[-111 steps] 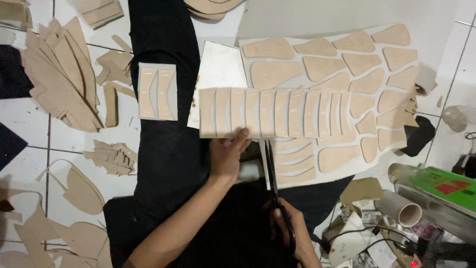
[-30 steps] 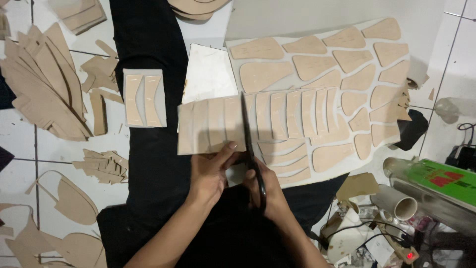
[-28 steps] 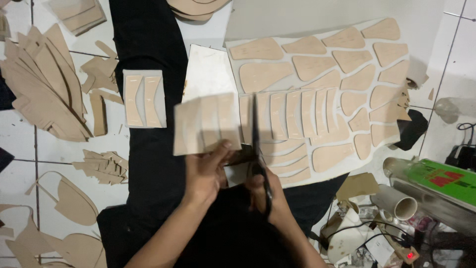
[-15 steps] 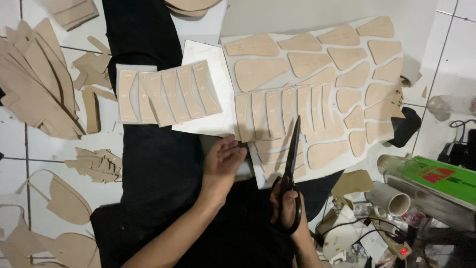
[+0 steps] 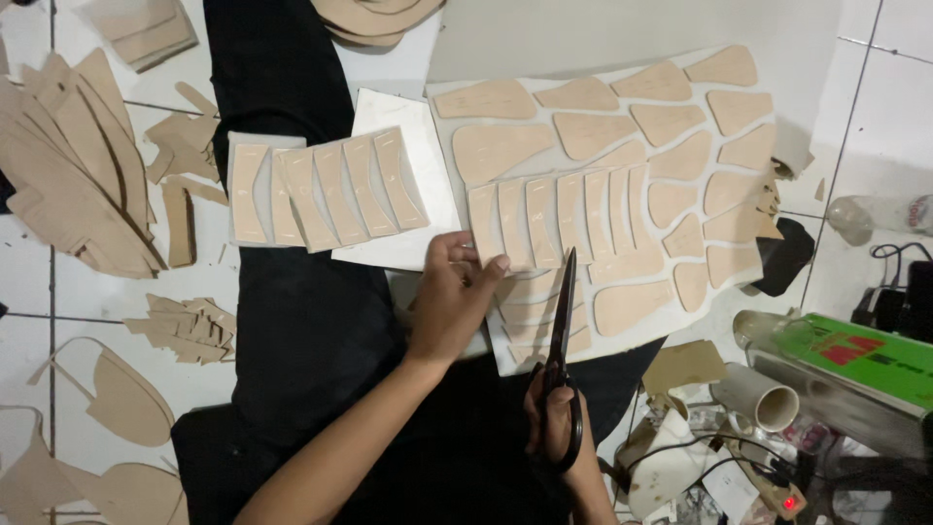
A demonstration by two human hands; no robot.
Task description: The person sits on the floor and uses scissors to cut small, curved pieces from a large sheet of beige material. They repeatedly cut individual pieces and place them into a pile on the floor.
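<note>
A strip of white sheet with several narrow tan pieces (image 5: pixel 559 209) lies on a larger white sheet (image 5: pixel 622 185) covered in tan cut-out shapes. My left hand (image 5: pixel 457 297) rests on the strip's lower left corner, fingers spread. My right hand (image 5: pixel 554 428) grips black scissors (image 5: pixel 561 335), blades pointing up over the sheet's lower part. A cut-off strip with several tan pieces (image 5: pixel 326 185) lies to the left, overlapping another small white piece (image 5: pixel 248 190).
Tan offcuts and scraps (image 5: pixel 68 185) lie on the white tiled floor at left. A black cloth (image 5: pixel 292 321) runs down the middle. At right sit a green box (image 5: pixel 855 365), a cardboard tube (image 5: pixel 758 399), a plastic bottle (image 5: pixel 880 214) and cables.
The scissors cut the long strip in two. My left hand laid the cut-off part down at left and returned to the remaining strip. The scissors drew back toward me.
</note>
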